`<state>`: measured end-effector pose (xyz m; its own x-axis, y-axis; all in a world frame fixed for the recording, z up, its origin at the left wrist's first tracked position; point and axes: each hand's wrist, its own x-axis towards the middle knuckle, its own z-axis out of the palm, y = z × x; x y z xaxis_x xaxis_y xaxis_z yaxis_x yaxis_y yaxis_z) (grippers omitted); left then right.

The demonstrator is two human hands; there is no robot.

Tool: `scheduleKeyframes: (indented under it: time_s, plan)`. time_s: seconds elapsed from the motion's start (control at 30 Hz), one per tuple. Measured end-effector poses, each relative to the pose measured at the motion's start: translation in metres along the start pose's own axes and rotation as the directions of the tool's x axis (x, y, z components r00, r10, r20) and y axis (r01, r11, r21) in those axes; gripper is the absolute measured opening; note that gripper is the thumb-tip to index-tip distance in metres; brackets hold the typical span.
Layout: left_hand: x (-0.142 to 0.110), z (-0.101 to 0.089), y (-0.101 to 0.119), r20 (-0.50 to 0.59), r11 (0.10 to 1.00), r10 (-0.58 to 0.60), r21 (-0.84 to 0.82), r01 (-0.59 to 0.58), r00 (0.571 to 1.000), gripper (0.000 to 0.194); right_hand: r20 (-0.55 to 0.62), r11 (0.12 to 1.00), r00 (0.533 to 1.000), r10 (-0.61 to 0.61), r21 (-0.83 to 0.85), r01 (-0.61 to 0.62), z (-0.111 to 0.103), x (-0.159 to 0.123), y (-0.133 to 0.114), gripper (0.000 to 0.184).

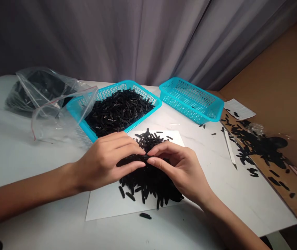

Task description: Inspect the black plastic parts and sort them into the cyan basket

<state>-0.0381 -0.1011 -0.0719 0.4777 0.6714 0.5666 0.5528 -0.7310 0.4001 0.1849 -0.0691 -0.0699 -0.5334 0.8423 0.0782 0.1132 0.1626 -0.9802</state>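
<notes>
Left hand [109, 158] and right hand [183, 166] meet fingertip to fingertip, thumbs and fingers nearly closed, pinching a small black piece [146, 157] between them. Piece sits at the meeting point, above a heap of similar black pieces [151, 182] on a white sheet [103, 206]; its ends are partly hidden by fingertips. From there: filled blue basket [144, 119] at 11 o'clock, clear plastic bag [51, 85] at 10, second blue basket [182, 104] at 1. Stray piece [145, 216] lies at 6, off the sheet, on the white surface [203, 142].
</notes>
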Motion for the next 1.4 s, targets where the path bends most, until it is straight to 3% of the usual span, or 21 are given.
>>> scheduleKeyframes:
  time_s: [0.13, 0.37, 0.57, 0.7, 0.9, 1.03, 1.23, 1.4]
  plan:
    - [0.0, 0.005, 0.003, -0.006, 0.983, -0.099, -0.155, 0.097, 0.995, 0.007, 0.002, 0.983, 0.998, 0.066, 0.171, -0.065, 0.004, 0.0, -0.003, 0.007]
    - [0.003, 0.002, 0.009, 0.019, 0.915, -0.315, -0.261, 0.309, 0.949, 0.005, -0.046, 0.992, 0.997, 0.059, 0.118, -0.054, 0.001, -0.001, -0.004, 0.008]
    - [0.003, 0.0, 0.011, -0.031, 0.929, -0.323, -0.2, 0.311, 0.946, 0.005, -0.052, 0.994, 0.995, 0.084, 0.075, -0.08, -0.001, 0.001, -0.005, 0.006]
    - [0.002, 0.001, 0.009, -0.057, 0.935, -0.319, -0.183, 0.304, 0.946, 0.005, -0.014, 0.98, 0.988, 0.154, 0.132, -0.15, -0.003, 0.002, -0.006, 0.011]
    - [0.003, 0.001, 0.011, -0.007, 0.903, -0.361, -0.252, 0.348, 0.932, 0.003, 0.044, 0.94, 0.965, 0.259, 0.217, -0.263, -0.005, 0.004, -0.004, 0.017]
    - [0.005, 0.0, 0.011, 0.038, 0.866, -0.423, -0.276, 0.417, 0.905, 0.007, 0.167, 0.856, 0.936, 0.31, 0.379, -0.351, -0.005, 0.005, 0.001, 0.014]
    - [0.004, 0.002, 0.01, 0.017, 0.871, -0.425, -0.266, 0.414, 0.905, 0.007, 0.359, 0.61, 0.846, 0.394, 0.586, -0.533, -0.001, 0.007, 0.007, 0.011]
    - [0.003, 0.002, 0.009, -0.001, 0.878, -0.41, -0.27, 0.394, 0.912, 0.007, 0.385, 0.575, 0.839, 0.385, 0.611, -0.544, 0.0, 0.008, 0.009, 0.01]
